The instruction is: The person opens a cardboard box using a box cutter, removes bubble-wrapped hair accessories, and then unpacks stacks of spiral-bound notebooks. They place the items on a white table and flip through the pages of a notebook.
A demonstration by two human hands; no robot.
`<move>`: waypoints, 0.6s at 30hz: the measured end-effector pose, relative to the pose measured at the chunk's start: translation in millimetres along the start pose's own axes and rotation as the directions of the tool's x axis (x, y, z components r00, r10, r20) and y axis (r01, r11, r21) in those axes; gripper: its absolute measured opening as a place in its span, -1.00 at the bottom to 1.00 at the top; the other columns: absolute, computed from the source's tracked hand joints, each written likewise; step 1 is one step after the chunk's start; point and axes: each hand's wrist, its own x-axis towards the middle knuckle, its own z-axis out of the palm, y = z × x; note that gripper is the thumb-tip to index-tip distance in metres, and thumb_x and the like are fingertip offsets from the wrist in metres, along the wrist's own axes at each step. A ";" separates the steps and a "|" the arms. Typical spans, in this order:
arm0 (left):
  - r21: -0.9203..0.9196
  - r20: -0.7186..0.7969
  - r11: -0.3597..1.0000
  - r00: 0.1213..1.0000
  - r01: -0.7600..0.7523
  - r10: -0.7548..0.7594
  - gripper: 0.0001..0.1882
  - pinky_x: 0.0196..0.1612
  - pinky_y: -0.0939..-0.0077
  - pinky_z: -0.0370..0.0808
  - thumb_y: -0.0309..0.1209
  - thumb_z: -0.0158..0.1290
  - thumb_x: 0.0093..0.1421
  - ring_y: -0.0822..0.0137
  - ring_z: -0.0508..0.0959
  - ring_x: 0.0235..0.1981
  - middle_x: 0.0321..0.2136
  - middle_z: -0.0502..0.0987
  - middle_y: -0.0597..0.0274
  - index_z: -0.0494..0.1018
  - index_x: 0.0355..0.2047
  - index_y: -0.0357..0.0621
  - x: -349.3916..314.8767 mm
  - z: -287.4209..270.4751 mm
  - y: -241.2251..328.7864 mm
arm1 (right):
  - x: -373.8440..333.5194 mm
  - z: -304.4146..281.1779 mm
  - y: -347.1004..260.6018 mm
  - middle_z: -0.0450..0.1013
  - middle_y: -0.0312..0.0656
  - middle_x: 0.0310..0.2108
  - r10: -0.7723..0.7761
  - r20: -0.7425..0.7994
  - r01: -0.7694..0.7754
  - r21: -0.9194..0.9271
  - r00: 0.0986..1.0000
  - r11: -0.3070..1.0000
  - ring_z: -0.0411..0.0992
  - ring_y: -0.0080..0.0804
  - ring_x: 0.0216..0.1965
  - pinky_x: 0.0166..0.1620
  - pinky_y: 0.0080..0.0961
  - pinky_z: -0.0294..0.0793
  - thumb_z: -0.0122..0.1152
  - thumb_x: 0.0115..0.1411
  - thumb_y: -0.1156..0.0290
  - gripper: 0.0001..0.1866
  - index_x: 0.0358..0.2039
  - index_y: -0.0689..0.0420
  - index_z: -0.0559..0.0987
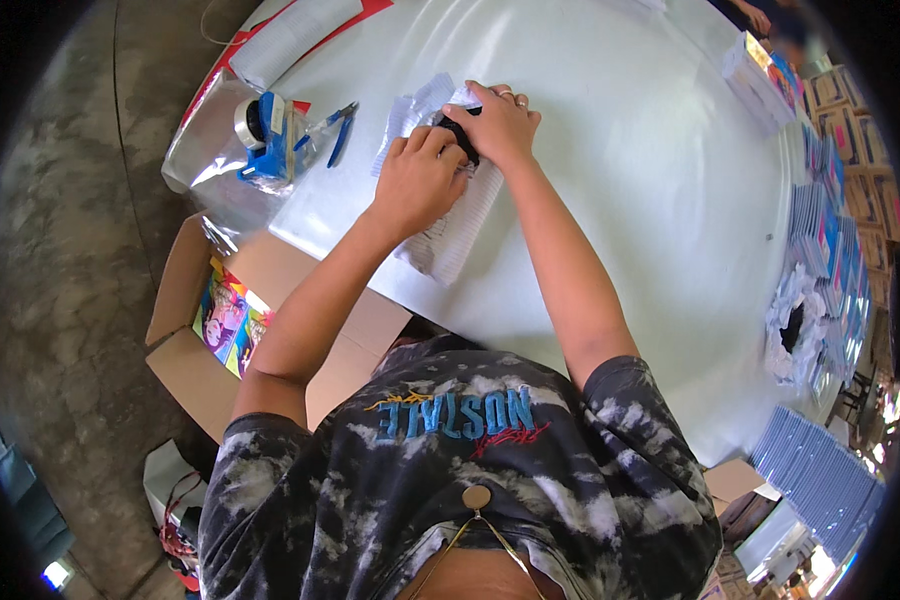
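A: Where's the black thing (462, 140)? I only catch a bit of it from here.

B: On the far left part of the counter (660, 200), against a white wrap (467, 230), mostly covered by the hands.

A: How is it held?

B: The right hand (505, 130) reaches over its right side with its grip about half closed, thumb and fingers around the black thing. I'd guess that steadies it against sliding. The left hand (417, 187) bends its fingers over the near left side. I can't tell whether that grip pinches anything or only presses, because the fingertips are partly hidden.

A: And the wrap poking out beyond the hands?

B: It spreads both far and near of them, so there seems to be loose material all round the piece.

A: Why are the tape dispenser (267, 150) and the pliers (341, 140) over there?

B: They lie to the left, apart from the wrap. That probably keeps them reachable without getting underneath it.

A: And the cardboard box (178, 285), near left?

B: Its flaps stand open, likely so the colourful packs (225, 315) inside are easy to get at.
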 end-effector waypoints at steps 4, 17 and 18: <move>0.039 0.051 0.994 0.994 -0.098 0.096 -0.80 -0.03 0.27 0.28 -0.28 0.03 0.06 0.18 0.35 -0.09 -0.28 0.39 0.23 0.47 -0.36 -0.12 8.3 7.2 -5.4 | -5.8 5.6 3.8 0.36 -0.20 -0.01 -0.002 -0.023 0.003 0.029 1.000 1.000 0.21 -0.15 0.05 0.04 -0.21 0.06 0.11 -0.02 -0.17 -0.39 0.01 -0.15 0.46; -0.106 -0.076 0.898 0.904 -0.426 0.420 -0.90 -0.30 0.38 0.36 -0.34 0.12 -0.13 0.26 0.41 -0.35 -0.54 0.39 0.30 0.48 -0.60 -0.07 24.6 22.0 -20.8 | 5.8 9.8 -1.1 0.38 -0.30 -0.02 0.085 -0.005 -0.085 0.050 0.996 0.995 0.25 -0.30 0.06 0.03 -0.19 0.08 0.15 -0.05 -0.14 -0.45 -0.06 -0.19 0.51; -0.119 -0.050 0.872 0.880 -0.474 0.472 -0.90 -0.33 0.39 0.35 -0.35 0.12 -0.15 0.27 0.40 -0.37 -0.56 0.38 0.31 0.45 -0.64 -0.07 19.2 17.4 -20.6 | 5.9 10.9 -0.6 0.38 -0.31 -0.02 0.086 -0.004 -0.085 0.036 0.996 0.996 0.25 -0.31 0.06 0.03 -0.20 0.09 0.14 -0.05 -0.16 -0.44 -0.05 -0.20 0.50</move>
